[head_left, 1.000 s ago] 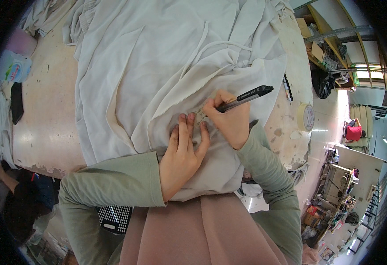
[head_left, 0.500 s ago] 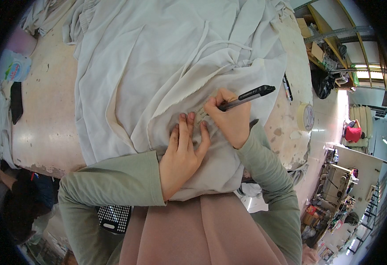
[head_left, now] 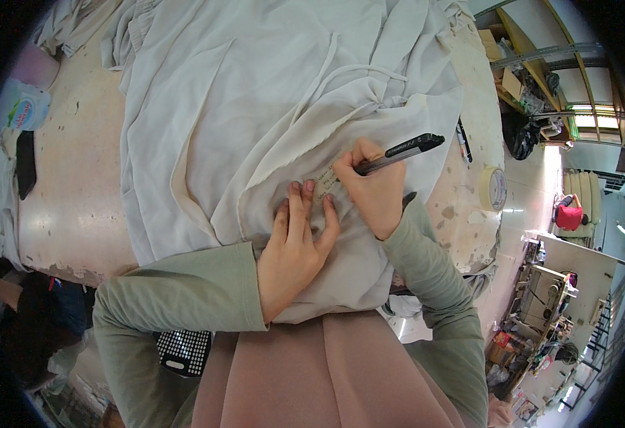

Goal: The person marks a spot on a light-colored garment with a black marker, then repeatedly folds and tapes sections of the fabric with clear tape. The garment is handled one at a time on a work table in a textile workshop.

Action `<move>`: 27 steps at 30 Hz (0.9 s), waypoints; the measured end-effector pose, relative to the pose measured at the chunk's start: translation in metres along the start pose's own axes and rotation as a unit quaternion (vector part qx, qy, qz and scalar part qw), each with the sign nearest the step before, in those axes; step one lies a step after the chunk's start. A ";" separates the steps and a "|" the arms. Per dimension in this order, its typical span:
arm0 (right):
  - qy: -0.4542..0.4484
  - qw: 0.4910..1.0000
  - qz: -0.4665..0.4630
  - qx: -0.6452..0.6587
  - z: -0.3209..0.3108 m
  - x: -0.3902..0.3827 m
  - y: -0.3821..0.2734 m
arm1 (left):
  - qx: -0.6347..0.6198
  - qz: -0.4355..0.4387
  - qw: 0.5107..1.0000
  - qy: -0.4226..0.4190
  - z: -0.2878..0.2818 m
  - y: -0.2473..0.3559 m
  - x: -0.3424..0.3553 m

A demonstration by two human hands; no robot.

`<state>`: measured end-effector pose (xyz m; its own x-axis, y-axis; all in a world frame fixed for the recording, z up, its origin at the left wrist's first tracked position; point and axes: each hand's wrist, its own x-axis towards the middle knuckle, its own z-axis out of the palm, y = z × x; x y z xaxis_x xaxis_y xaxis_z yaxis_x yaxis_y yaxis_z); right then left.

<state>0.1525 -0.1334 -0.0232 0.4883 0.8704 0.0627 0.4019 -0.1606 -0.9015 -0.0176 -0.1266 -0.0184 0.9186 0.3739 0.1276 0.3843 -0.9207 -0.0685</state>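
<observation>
A pale grey-white garment (head_left: 255, 93) with folds and a thin cord is spread over the table. On it lies a small cream strip (head_left: 324, 183) carrying handwriting, partly covered by my fingers. My right hand (head_left: 374, 189) pinches a black pen (head_left: 405, 151), its tip down by the strip and hidden behind the fingers. Flat on the cloth, my left hand (head_left: 300, 246) has its fingers outstretched and a little apart, with the fingertips at the strip's lower left edge.
A roll of tape (head_left: 494, 189) and another pen (head_left: 464, 141) lie near the table's right edge. A dark phone-like slab (head_left: 26, 165) and a plastic package (head_left: 23, 105) are at the left. Another person (head_left: 13, 314) is at the lower left.
My right hand has shifted slightly right with the pen, and more handwriting shows on the strip. My left hand stays in place.
</observation>
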 end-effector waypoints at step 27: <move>0.102 0.863 -0.455 -0.197 -0.008 -0.006 -0.005 | -0.272 0.308 0.900 0.146 -0.014 -0.017 0.022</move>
<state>0.1534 -0.1416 -0.0159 -0.0572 0.6260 0.7777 0.9035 0.3639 -0.2265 -0.0048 -0.1046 -0.0001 0.8484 -0.1995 0.4904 -0.3651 -0.8912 0.2691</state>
